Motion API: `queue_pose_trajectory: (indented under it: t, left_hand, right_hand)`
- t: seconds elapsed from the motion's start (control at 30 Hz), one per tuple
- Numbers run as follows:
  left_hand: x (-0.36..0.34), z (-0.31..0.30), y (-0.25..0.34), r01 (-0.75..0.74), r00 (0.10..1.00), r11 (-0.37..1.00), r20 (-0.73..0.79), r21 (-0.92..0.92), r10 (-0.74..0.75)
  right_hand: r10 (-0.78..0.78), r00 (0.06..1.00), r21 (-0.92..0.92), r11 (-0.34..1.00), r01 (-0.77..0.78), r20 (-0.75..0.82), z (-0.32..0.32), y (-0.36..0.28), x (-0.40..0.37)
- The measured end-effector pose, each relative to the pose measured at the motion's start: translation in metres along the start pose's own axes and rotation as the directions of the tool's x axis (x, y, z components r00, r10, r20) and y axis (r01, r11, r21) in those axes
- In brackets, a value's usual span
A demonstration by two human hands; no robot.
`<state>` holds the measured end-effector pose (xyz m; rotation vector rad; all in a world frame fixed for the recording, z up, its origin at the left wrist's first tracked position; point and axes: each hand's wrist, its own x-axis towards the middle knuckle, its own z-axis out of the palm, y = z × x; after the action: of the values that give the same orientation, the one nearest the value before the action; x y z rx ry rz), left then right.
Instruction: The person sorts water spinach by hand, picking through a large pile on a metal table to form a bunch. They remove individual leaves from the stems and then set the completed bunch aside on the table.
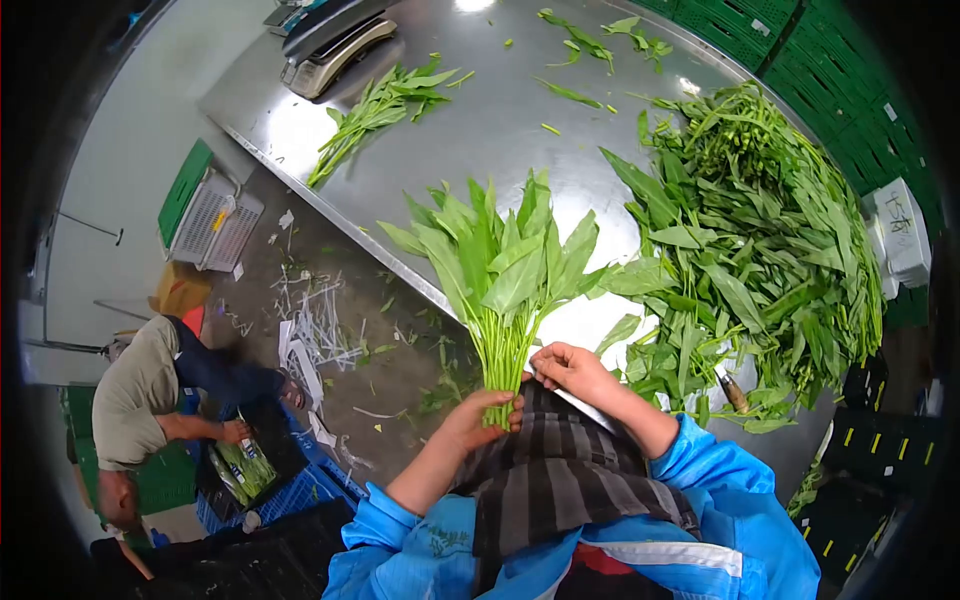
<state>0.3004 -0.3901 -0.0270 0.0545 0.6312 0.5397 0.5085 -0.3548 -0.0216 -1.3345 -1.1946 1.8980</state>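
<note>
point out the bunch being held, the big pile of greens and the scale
held bunch (505, 265): head view, on its leaves
big pile of greens (760, 250): head view, on its middle
scale (340, 55): head view, on its body

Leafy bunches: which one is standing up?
The bunch gripped by its stems in the left hand, right hand touching; the small bunch by the scale and big pile lie flat.

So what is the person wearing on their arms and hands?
The left hand and right hand are bare, no gloves. The left sleeve and right sleeve belong to a bright blue jacket and end near the elbows, forearms uncovered. The left one carries a small dark print; the right looks plain. No watch or rings visible.
</note>
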Motion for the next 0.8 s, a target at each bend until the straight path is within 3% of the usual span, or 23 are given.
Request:
queue_pose_trajectory:
  t: [0.1, 0.2, 0.27, 0.33, 0.4, 0.47, 0.57, 0.73, 0.8]
  left_hand:
    - [-0.003, 0.002, 0.004, 0.049, 0.997, 0.999, -0.052, -0.017, -0.05]
    - [-0.007, -0.001, 0.018, 0.117, 0.993, 0.993, -0.007, 0.019, -0.117]
    - [-0.012, 0.007, 0.053, 0.123, 0.992, 0.981, 0.008, 0.153, -0.125]
    - [-0.021, 0.025, 0.106, 0.098, 0.99, 0.947, 0.068, 0.307, -0.125]
    - [-0.024, 0.046, 0.179, 0.017, 1.0, 0.866, 0.003, 0.499, -0.022]
    - [-0.029, 0.081, 0.26, -0.185, 0.982, 0.75, 0.145, 0.635, 0.119]
    - [-0.036, 0.105, 0.383, -0.265, 0.963, 0.586, 0.187, 0.766, 0.192]
    - [-0.041, 0.101, 0.544, -0.299, 0.934, 0.484, 0.149, 0.822, 0.324]
    - [-0.036, 0.085, 0.586, -0.313, 0.928, 0.525, 0.137, 0.792, 0.347]
  right_hand:
    - [0.079, 0.996, 0.025, 0.996, -0.08, 0.039, -0.004, 0.0, 0.003]
    - [0.141, 0.988, 0.034, 0.989, -0.143, 0.068, -0.007, -0.004, 0.006]
    - [0.165, 0.982, 0.035, 0.985, -0.169, 0.097, -0.008, -0.008, 0.01]
    - [0.253, 0.965, 0.041, 0.966, -0.256, 0.071, -0.005, -0.017, 0.017]
    - [0.241, 0.967, 0.101, 0.963, -0.249, 0.082, 0.0, -0.021, 0.031]
    - [0.25, 0.965, 0.089, 0.963, -0.256, 0.075, 0.012, -0.048, 0.048]
    - [0.229, 0.971, 0.102, 0.967, -0.235, 0.064, 0.031, -0.075, 0.086]
    - [0.216, 0.976, 0.073, 0.973, -0.217, 0.025, 0.057, -0.124, 0.154]
    - [0.207, 0.978, 0.064, 0.976, -0.208, 0.024, 0.064, -0.127, 0.179]
